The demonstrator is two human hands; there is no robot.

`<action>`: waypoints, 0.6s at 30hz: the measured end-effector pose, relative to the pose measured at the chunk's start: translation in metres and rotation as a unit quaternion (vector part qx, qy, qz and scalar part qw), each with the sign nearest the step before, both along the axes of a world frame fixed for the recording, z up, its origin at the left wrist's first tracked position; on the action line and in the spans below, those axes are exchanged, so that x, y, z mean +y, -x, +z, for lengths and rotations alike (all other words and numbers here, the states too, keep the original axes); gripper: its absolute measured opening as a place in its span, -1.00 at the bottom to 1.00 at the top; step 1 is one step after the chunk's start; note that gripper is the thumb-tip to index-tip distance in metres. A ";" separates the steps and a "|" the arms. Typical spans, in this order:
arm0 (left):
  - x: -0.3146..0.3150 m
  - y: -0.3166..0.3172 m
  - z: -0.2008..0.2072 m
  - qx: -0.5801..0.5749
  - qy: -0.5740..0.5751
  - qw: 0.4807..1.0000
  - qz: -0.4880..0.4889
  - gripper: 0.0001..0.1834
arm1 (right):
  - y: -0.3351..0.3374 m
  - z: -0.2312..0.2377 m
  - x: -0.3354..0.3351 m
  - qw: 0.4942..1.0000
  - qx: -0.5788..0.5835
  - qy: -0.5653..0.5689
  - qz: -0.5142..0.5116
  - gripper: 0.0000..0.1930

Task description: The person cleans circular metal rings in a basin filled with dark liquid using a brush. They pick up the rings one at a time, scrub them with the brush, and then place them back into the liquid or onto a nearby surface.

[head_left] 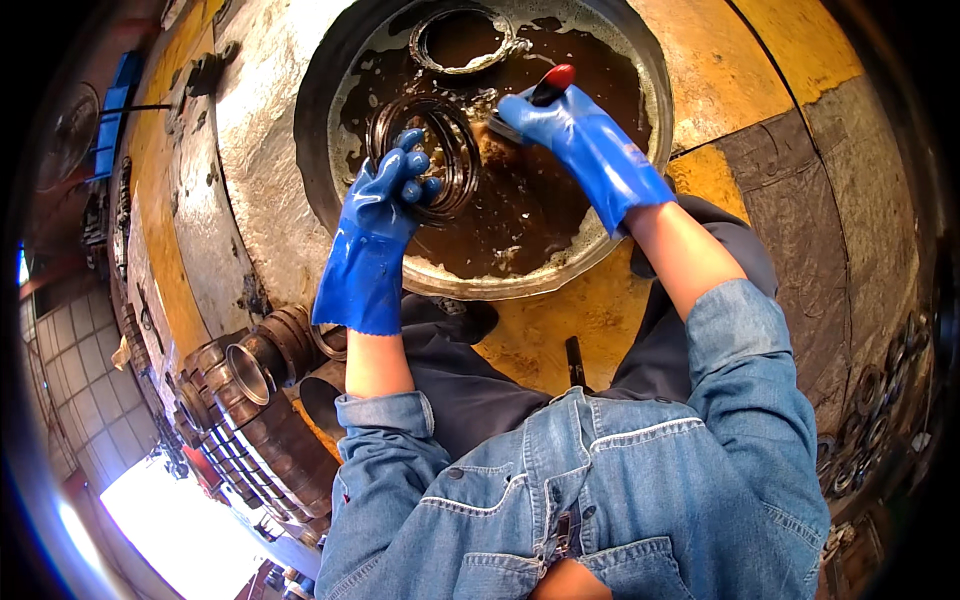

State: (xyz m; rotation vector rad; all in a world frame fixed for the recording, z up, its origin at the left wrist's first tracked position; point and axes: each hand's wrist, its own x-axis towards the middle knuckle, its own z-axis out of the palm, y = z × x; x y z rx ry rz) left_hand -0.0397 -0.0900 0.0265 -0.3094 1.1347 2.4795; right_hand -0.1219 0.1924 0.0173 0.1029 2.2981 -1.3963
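Note:
My left hand (385, 190), in a wet blue rubber glove, is closed around a bundle of thin dark metal rings (462, 165), tilted above brown liquid. In a matching glove, my right hand (555, 118) grips a tool with a red and black handle (556, 80). Its working end is mostly hidden by the glove and points toward the rings, so I cannot tell its kind. Both hands are over a wide round basin (640, 40) of foamy brown liquid (520, 225). Another set of metal rings (462, 68) lies at the basin's far side, partly in the liquid.
Stacked cylindrical metal rings (265, 350) stand on the floor to the left. More round metal parts (875, 420) lie at the far right. Worn metal floor plates (270, 90) and a dark mat (785, 190) surround the basin. My legs (460, 375) flank its near side.

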 end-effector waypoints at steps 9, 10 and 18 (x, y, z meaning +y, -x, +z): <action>0.011 0.002 0.003 -0.052 0.024 0.998 0.035 -0.54 | -0.015 0.014 0.005 0.992 0.055 -0.087 0.076 -0.59; 0.013 0.003 0.002 -0.065 0.036 0.996 0.039 -0.55 | -0.005 0.010 0.001 0.989 0.046 -0.009 0.140 -0.60; 0.034 0.003 0.011 -0.032 0.089 0.995 -0.023 -0.56 | -0.029 -0.002 -0.043 0.973 0.110 -0.037 0.200 -0.63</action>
